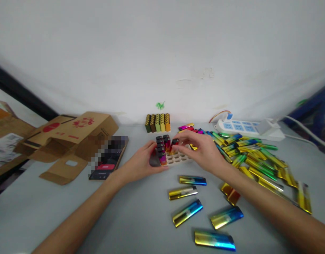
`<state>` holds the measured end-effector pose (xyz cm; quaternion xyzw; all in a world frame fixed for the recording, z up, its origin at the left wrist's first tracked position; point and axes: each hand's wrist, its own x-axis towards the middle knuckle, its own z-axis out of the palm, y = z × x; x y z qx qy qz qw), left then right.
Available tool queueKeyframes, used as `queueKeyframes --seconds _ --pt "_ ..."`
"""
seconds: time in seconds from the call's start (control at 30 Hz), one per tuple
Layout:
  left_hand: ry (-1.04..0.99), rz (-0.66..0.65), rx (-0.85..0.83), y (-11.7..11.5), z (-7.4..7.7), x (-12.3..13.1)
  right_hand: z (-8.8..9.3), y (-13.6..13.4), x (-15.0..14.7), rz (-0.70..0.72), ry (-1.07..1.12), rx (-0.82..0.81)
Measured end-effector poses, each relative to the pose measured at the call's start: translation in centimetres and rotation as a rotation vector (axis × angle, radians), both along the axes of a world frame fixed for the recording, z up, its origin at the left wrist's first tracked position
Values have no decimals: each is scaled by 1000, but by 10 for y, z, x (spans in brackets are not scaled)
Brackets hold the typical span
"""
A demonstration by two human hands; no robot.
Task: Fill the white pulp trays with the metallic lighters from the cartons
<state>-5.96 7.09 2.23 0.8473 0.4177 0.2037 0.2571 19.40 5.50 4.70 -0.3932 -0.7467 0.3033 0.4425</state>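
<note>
A pale tray with slots [179, 158] lies on the table before me. A row of red-purple lighters with black tops [161, 155] stands upright along its left side, with more beside it. My left hand [142, 158] curls around the tray's left end, thumb along the front edge and fingers behind. Between thumb and fingers of my right hand [201, 148] is another black-topped lighter [175, 142], upright over the tray; its lower end is partly hidden. Several gold-blue lighters [187, 212] lie flat in front of the tray.
A heap of shiny lighters [258, 158] spreads under and beyond my right forearm. A block of upright lighters [157, 123] stands by the wall. A power strip [238, 127] lies back right. To the left are a phone [105, 165] and an open cardboard box [77, 128].
</note>
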Motion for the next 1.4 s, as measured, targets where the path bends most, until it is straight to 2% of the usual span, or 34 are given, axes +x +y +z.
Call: queueKeyframes --seconds 0.17,0.3,0.37,0.53,0.63,0.7,0.8,0.9,1.0,1.13,1.4 --pt "8 6 12 0 -2 -1 -5 9 -5 1 -145 114" --pt "15 -6 32 0 -3 -1 -5 10 -4 27 -278 306" --pt "13 -9 38 1 -3 -1 -6 9 -6 32 -318 351" --pt "21 -1 26 1 -2 0 -10 4 -11 -45 -409 327" --pt "49 16 19 1 -2 0 -5 6 2 -76 -418 305" --pt "64 24 18 1 -1 -1 0 12 23 -82 -414 270" --pt "82 25 16 0 -1 -1 3 22 67 -29 -565 240" --pt "89 30 14 0 1 -1 -2 29 111 2 -698 160" --pt "82 36 0 0 2 0 -10 29 137 -5 -768 61" --pt "81 29 -4 0 2 0 -13 25 146 29 -804 -13" --pt "71 14 1 0 1 -1 -9 16 140 54 -813 -133"
